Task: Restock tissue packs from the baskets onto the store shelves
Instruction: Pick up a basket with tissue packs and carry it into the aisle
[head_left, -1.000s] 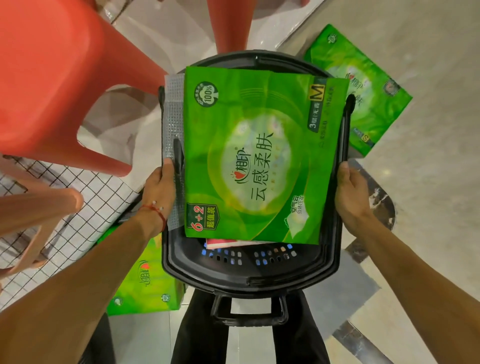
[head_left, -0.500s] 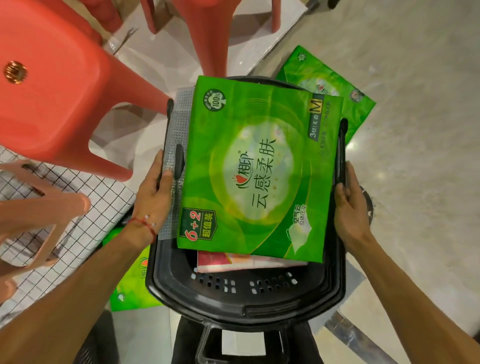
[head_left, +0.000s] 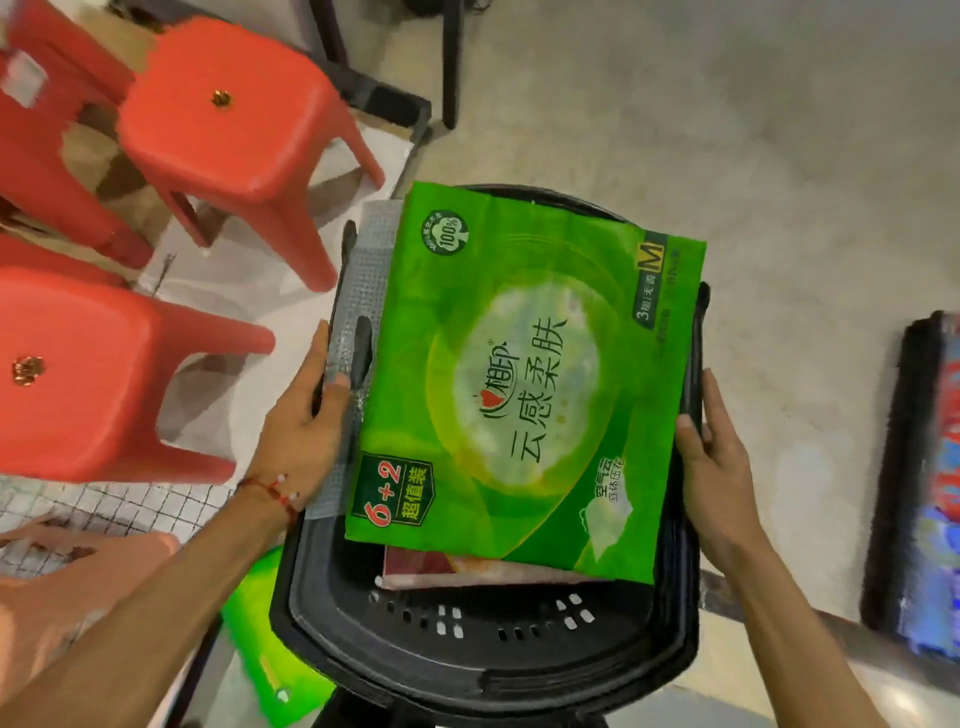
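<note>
Tissue pack (head_left: 519, 384): green, lies flat and face up on top of the load in the black basket (head_left: 467, 639), covering most of the opening and overhanging the far rim. Long axis: near-to-far, far end leaning right. Grey mesh flap (head_left: 358, 291) along its left edge, draped over the basket's left handle.

Sits squarely between left grip (head_left: 298, 441) and right grip (head_left: 719, 467), about equally near both. Neither has hold of the pack itself.
- Left: closes round the basket's left handle, thumb on top pressing the mesh flap down.
- Right: clamps the basket's right rim between thumb and fingers, thumb tip just touching the pack's right edge.

Judgement: needs one side freed before any lift to a shelf. Left looks better placed, thumb already on the flap.

Hard to make out:
- Fingers of both grips drop below the rim, so wrap cannot be confirmed fully.
- Reddish pack (head_left: 467, 566) underneath shows only its near edge; cannot tell what else is below.
- Second green pack (head_left: 265, 623) on the floor (head_left: 727, 130), lower left, half hidden by forearm and basket, blurred.
- No shelves in view.
- Dark object (head_left: 924, 467) at right edge, cut off and smeared; unidentifiable.
- Red stools (head_left: 228, 119) and wire grid (head_left: 104, 514) to the left, apart from the basket.
</note>
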